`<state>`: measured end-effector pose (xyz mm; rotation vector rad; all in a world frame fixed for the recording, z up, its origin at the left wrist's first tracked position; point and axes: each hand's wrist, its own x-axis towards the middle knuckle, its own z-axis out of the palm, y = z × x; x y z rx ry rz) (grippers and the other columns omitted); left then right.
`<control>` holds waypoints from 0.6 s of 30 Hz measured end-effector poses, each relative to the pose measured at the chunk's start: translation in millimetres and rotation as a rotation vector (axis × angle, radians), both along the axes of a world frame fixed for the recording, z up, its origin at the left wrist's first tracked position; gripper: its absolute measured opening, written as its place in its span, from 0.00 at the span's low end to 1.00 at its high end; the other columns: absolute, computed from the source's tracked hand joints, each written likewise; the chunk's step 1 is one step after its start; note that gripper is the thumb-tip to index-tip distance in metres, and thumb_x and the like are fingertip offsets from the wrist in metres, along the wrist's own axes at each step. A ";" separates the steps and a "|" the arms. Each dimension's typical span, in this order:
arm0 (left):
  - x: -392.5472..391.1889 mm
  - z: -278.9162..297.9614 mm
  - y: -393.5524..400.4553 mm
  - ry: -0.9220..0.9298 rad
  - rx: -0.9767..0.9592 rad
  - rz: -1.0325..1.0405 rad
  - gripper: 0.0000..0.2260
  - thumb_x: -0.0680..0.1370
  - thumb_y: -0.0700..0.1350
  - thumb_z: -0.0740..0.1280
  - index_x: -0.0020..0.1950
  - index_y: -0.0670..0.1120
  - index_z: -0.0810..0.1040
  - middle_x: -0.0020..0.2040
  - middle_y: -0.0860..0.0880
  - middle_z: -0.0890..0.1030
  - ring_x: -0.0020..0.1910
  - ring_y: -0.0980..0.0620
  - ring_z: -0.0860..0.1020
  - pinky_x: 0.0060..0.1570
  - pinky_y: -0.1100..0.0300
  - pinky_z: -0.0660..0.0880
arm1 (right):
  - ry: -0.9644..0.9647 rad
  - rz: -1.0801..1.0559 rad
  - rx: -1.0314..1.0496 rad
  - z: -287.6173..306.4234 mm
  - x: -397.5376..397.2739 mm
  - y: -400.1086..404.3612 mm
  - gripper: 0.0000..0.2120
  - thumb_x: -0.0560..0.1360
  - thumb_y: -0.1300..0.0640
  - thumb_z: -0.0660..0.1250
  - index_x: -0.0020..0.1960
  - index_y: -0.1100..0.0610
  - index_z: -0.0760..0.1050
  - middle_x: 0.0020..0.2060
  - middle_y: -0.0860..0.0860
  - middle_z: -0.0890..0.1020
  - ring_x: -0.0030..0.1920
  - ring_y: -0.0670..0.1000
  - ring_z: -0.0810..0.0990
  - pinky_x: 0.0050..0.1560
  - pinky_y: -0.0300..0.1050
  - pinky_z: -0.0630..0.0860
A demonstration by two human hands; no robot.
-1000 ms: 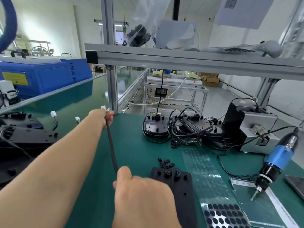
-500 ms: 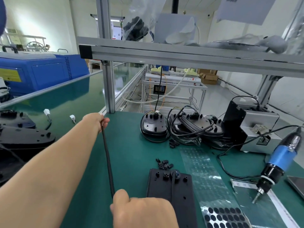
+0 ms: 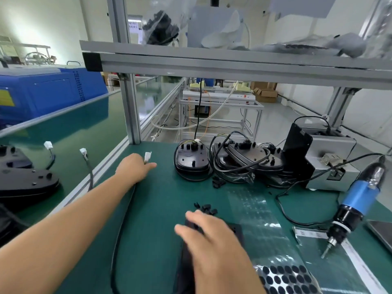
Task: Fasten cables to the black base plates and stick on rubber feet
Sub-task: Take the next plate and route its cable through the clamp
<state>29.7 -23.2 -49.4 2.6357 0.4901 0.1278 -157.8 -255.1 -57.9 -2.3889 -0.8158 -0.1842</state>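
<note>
Cable (image 3: 125, 211) limp, light; best held near white connector (image 3: 147, 157), where left hand (image 3: 133, 168) pinches, probably. Right hand (image 3: 214, 242), fingers spread, presses base plate (image 3: 237, 230) w/o gripping.

Single view only, from a head-worn wide-angle camera, looking forward and down across the green table (image 3: 161, 209) from close range. Both forearms enter from the bottom edge; the aluminium shelf frame (image 3: 212, 64) crosses overhead, the factory floor visible beyond
</note>
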 end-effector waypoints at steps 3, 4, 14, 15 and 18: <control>-26.0 -0.3 -30.1 -0.206 0.320 -0.151 0.10 0.79 0.50 0.65 0.54 0.45 0.80 0.54 0.45 0.78 0.57 0.42 0.74 0.51 0.52 0.71 | -0.143 -0.217 -0.130 2.6 11.7 -41.3 0.21 0.75 0.67 0.59 0.62 0.50 0.80 0.63 0.46 0.78 0.68 0.48 0.72 0.66 0.42 0.70; -34.3 -2.1 -41.9 -0.253 0.263 -0.274 0.09 0.79 0.46 0.65 0.56 0.48 0.81 0.55 0.46 0.79 0.58 0.44 0.75 0.54 0.54 0.71 | -0.072 -0.197 -0.141 2.6 17.3 -47.4 0.19 0.78 0.66 0.60 0.62 0.49 0.79 0.63 0.43 0.77 0.68 0.45 0.70 0.67 0.36 0.65; -64.3 -17.5 -100.1 -0.051 0.260 -0.876 0.14 0.77 0.40 0.67 0.62 0.48 0.80 0.56 0.47 0.77 0.58 0.49 0.75 0.61 0.57 0.68 | 0.175 -0.138 0.316 -14.5 33.1 -59.8 0.12 0.77 0.60 0.67 0.50 0.42 0.79 0.49 0.32 0.80 0.55 0.35 0.76 0.54 0.26 0.66; -66.2 -16.0 -101.0 -0.048 0.258 -0.872 0.13 0.76 0.41 0.68 0.60 0.47 0.81 0.55 0.47 0.78 0.56 0.49 0.75 0.59 0.57 0.69 | 0.196 -0.118 0.323 -14.5 33.0 -59.6 0.12 0.77 0.60 0.67 0.51 0.42 0.79 0.49 0.34 0.81 0.55 0.36 0.77 0.55 0.27 0.67; -75.5 -10.3 -100.3 -0.123 0.173 -0.753 0.08 0.76 0.44 0.69 0.53 0.47 0.84 0.48 0.49 0.79 0.51 0.50 0.78 0.54 0.62 0.71 | 0.215 -0.035 0.294 -15.8 31.6 -59.3 0.14 0.78 0.61 0.66 0.51 0.41 0.79 0.50 0.39 0.81 0.55 0.39 0.76 0.57 0.29 0.67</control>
